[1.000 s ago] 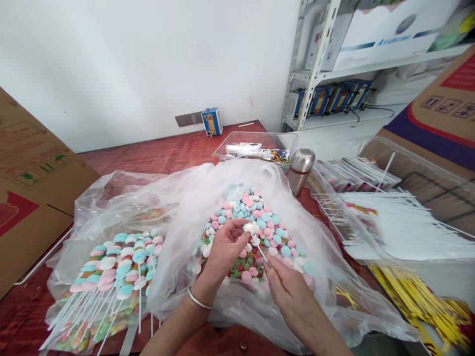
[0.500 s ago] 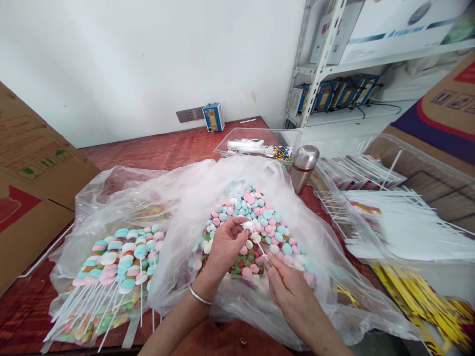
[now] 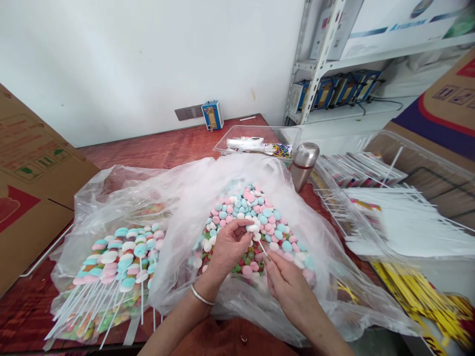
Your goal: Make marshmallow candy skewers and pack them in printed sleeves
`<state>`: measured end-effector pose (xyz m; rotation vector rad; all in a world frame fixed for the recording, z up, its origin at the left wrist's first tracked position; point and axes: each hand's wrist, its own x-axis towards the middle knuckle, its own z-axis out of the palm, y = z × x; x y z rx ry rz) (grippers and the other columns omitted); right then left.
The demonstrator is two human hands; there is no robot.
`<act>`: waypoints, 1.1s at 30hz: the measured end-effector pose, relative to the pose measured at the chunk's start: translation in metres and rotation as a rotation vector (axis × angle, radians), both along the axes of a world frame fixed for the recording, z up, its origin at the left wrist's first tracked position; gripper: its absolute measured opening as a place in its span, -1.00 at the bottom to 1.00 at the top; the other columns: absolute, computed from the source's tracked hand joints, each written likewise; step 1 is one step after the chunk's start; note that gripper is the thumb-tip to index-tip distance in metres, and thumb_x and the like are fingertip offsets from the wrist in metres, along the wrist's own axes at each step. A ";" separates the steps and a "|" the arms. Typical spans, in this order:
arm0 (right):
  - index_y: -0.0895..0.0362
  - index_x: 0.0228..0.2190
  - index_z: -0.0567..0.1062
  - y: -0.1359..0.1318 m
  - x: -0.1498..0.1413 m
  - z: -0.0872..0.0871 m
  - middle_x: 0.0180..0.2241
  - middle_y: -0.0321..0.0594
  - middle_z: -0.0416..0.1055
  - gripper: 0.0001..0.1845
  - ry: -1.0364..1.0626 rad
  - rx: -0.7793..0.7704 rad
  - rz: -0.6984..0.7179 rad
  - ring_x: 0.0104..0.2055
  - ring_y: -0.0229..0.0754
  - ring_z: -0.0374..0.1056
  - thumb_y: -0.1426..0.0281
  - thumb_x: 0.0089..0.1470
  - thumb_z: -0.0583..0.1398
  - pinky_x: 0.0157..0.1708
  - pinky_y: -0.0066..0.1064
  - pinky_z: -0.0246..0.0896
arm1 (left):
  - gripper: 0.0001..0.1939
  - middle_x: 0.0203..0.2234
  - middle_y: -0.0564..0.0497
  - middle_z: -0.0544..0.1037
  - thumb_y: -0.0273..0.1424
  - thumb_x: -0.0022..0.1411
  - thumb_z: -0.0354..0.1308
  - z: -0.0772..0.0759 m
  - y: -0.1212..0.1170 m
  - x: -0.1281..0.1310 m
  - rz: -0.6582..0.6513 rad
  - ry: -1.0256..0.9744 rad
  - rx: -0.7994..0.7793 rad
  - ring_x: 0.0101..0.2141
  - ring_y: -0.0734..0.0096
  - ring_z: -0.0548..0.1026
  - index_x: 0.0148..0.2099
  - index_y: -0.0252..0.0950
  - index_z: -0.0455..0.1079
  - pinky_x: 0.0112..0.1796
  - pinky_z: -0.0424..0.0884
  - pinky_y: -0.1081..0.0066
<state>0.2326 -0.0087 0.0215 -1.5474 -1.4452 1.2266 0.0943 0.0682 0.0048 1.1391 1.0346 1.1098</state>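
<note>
My left hand (image 3: 230, 247), with a bangle at the wrist, pinches a white round candy (image 3: 253, 228) between thumb and fingers. A thin white stick (image 3: 262, 248) runs down from that candy to my right hand (image 3: 287, 279), whose fingers are closed on its lower part. Both hands are above an open clear plastic bag (image 3: 174, 198) of pink, blue and white candies (image 3: 269, 217), with green and red gummy rings (image 3: 249, 257) nearer me. To the left, finished-looking candy sticks (image 3: 118, 262) lie in a bunch on plastic over more gummies.
Behind the bag are a clear plastic tray (image 3: 237, 134) and a steel flask (image 3: 304, 165). On the right, a clear bin (image 3: 345, 217) holds many white sticks (image 3: 404, 212); yellow strips (image 3: 411, 301) lie below it. A cardboard box (image 3: 40, 168) stands at the left.
The white candy and the stick have shifted slightly to the right. My left hand has moved a little with them, and both hands keep their hold.
</note>
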 end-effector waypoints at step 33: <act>0.10 -0.33 0.52 -0.020 -0.002 -0.031 -0.32 -0.15 0.56 -0.68 -0.770 0.177 0.167 -0.30 -0.05 0.48 0.39 0.25 -0.03 -0.41 -0.36 0.07 | -0.75 -0.23 -0.07 0.55 -0.54 0.28 -0.01 -0.021 -0.059 -0.103 0.128 1.061 0.377 -0.25 0.31 0.51 -0.17 -0.24 0.49 -0.21 0.44 0.34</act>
